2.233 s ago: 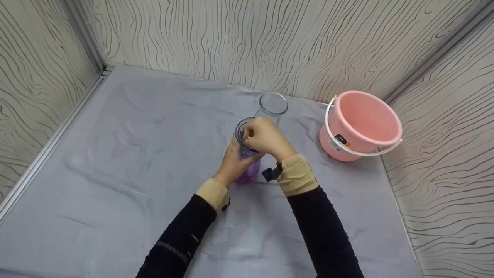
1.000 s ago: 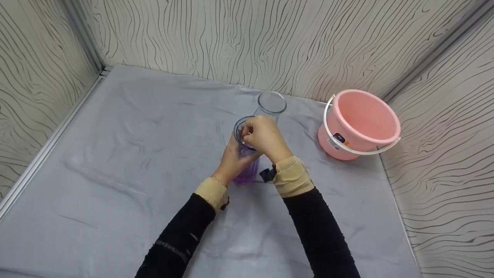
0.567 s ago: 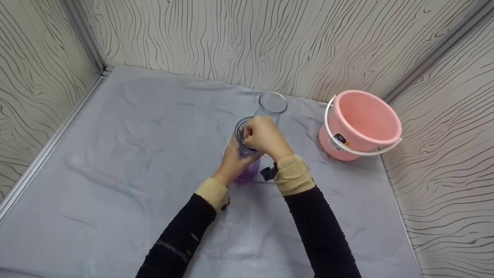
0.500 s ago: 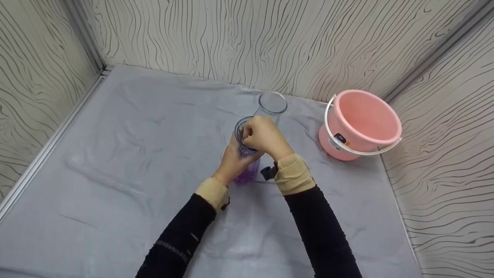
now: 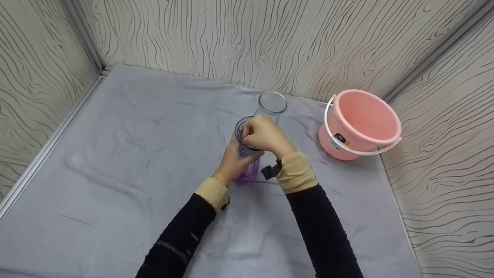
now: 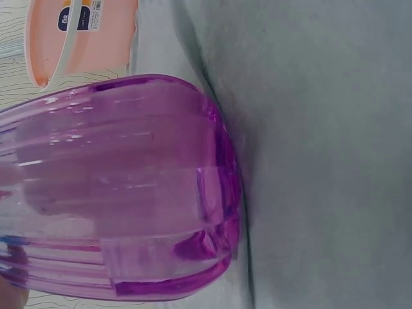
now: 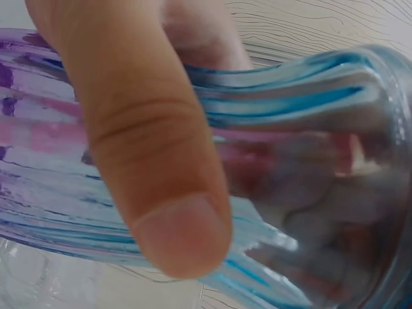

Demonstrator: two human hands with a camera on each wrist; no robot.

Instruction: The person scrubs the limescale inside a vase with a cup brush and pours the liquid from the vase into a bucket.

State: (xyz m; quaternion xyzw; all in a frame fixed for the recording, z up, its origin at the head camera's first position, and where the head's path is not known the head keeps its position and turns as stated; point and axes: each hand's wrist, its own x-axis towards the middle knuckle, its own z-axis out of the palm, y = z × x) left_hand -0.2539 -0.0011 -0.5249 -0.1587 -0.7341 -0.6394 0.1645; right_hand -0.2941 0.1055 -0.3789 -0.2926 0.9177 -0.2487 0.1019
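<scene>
My left hand [image 5: 231, 162] grips a ribbed vase [image 5: 251, 170], blue at the flared mouth and purple at the base, around its upper body. In the left wrist view its purple base [image 6: 141, 174] fills the left side, close over the cloth. The left thumb [image 7: 161, 161] crosses the vase in the right wrist view. My right hand [image 5: 264, 135] is bent over the mouth, fingers curled inside the rim. A pink stick-like thing [image 7: 58, 134] shows through the ribbed wall, leading to the right fingers, which are blurred behind the glass; its exact kind cannot be told.
A clear glass vase [image 5: 274, 112] stands just behind the held one, partly hidden. On the right is a pink bucket [image 5: 343, 148] with a white handle. Grey cloth [image 5: 154, 154] covers the table, and patterned panels [image 5: 216, 38] enclose the back and sides.
The right wrist has tilted slightly up and to the right over the vase mouth, its fingers still inside the rim. The left hand and the vase keep about the same place.
</scene>
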